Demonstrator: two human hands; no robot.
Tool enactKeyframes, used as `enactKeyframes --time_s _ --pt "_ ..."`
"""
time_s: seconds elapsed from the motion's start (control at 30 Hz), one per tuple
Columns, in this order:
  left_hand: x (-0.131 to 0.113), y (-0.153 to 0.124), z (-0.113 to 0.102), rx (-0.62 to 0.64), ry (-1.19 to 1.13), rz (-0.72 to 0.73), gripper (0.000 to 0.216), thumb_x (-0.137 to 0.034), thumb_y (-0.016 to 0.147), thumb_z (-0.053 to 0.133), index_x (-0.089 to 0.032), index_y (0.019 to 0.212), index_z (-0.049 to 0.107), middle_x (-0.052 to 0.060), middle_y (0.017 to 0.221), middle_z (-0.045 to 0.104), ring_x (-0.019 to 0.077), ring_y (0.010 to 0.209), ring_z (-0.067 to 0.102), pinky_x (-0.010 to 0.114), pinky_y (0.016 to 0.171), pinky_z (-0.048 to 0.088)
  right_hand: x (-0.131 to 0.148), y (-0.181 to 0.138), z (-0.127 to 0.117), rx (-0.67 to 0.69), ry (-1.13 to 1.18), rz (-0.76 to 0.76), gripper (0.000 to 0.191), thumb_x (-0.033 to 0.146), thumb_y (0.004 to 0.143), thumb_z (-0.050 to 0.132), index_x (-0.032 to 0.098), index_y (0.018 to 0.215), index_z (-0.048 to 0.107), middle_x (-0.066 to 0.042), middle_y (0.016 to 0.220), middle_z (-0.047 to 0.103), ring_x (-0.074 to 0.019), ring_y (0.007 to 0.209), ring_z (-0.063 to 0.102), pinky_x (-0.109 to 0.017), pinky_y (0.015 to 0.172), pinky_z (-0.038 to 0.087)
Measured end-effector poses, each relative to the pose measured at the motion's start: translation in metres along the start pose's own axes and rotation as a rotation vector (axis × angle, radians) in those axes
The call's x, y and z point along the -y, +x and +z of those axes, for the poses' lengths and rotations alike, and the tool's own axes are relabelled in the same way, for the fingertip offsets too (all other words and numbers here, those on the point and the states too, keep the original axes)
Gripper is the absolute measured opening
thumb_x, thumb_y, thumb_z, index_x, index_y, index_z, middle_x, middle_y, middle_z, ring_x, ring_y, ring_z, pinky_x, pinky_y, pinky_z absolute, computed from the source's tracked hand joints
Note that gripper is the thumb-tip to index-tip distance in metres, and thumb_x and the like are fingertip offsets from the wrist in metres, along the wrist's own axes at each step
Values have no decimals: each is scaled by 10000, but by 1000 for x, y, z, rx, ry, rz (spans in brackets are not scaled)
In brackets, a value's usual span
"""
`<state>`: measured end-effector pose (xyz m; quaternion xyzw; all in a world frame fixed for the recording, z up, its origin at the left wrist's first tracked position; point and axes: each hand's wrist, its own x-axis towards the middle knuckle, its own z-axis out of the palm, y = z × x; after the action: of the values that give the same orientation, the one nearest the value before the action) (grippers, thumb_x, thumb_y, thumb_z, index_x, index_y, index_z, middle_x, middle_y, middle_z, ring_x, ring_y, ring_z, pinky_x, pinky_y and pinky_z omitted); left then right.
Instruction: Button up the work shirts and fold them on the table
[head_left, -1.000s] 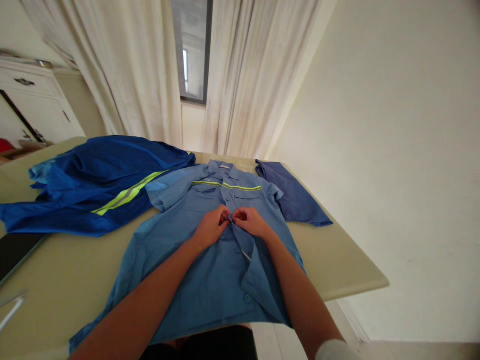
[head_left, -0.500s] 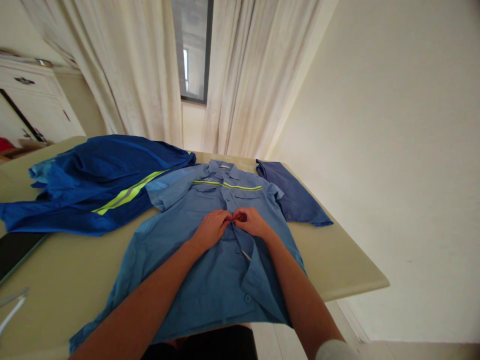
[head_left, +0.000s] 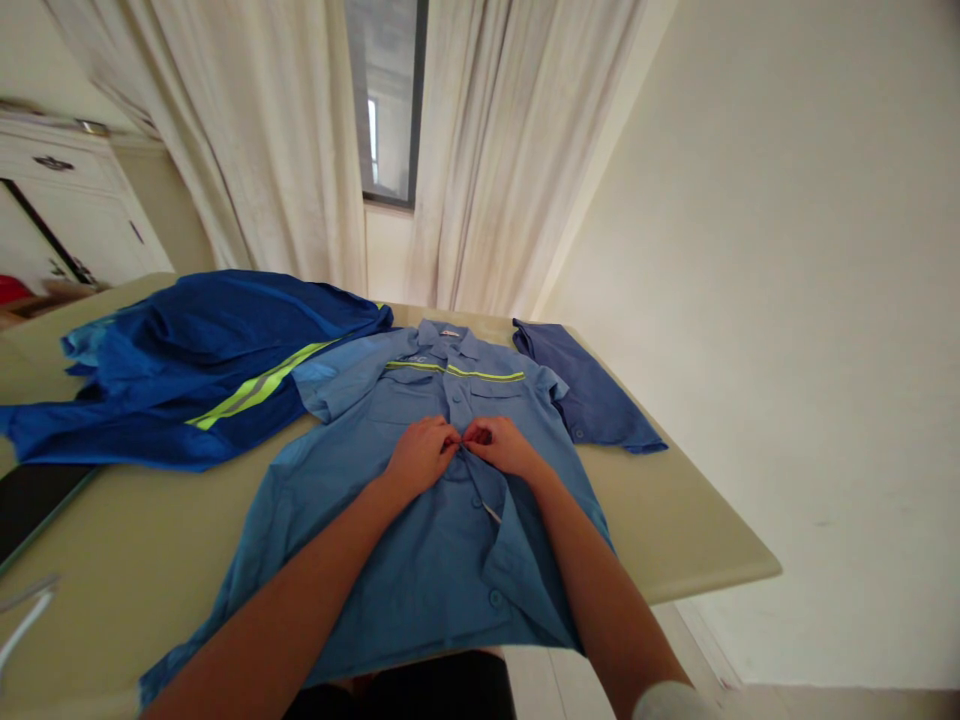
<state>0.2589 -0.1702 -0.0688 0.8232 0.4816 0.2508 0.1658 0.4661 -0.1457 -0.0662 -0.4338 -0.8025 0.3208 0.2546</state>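
Observation:
A light blue short-sleeved shirt (head_left: pixel 405 540) lies front up, its collar pointing away from me and a yellow stripe across the chest. Both hands meet at its front placket, about mid-length. My left hand (head_left: pixel 424 455) pinches the cloth edge from the left. From the right, my right hand (head_left: pixel 501 446) pinches the same spot, fingertips almost touching the left ones. Whatever button sits between the fingertips is hidden. Above the hands the placket lies closed; below them the right front panel (head_left: pixel 517 550) is folded open, baring a button (head_left: pixel 476 502) on the left panel.
A dark blue garment with a reflective band (head_left: pixel 255 390) lies left on the table (head_left: pixel 690 540). A folded navy garment (head_left: pixel 592 390) rests at the right. A black flat object (head_left: pixel 37 500) and a white hanger-like piece (head_left: pixel 30 625) are at the left. Curtains (head_left: pixel 262 140) hang behind.
Almost nothing differs. Both hands keep their pinch on the placket, with the fingertips shifted very slightly left.

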Motion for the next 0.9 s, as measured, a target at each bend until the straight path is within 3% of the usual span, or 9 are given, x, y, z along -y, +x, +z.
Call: enactKeyframes --time_s 0.33,0.53,0.73,0.9 --pt "-5 -3 -5 6 90 10 189 -237 896 570 -237 884 759 78 890 691 258 897 641 358 830 448 -2 1 3 9 4 -23 87 165 834 678 182 915 704 9 733 668 -129 652 609 -230 627 472" --pt "1 0 -4 0 -20 -44 245 -319 914 557 -211 816 754 66 841 689 213 789 632 324 757 444 2 1 2 6 -30 -21 67 157 835 678 182 887 710 9 721 662 -127 651 598 -227 628 457" --pt "3 1 -5 59 -32 -49 169 -320 893 628 -210 921 754 52 902 714 209 853 640 315 780 439 1 1 2 -3 -52 -41 93 121 813 703 175 883 731 9 753 681 -121 670 603 -220 653 460" --pt "-5 -3 -7 64 135 -42 182 -339 929 597 -228 943 740 65 955 703 246 938 631 349 806 422 1 0 2 -8 -74 -68 117 114 805 703 184 891 738 -1 795 696 -124 687 617 -226 674 477"
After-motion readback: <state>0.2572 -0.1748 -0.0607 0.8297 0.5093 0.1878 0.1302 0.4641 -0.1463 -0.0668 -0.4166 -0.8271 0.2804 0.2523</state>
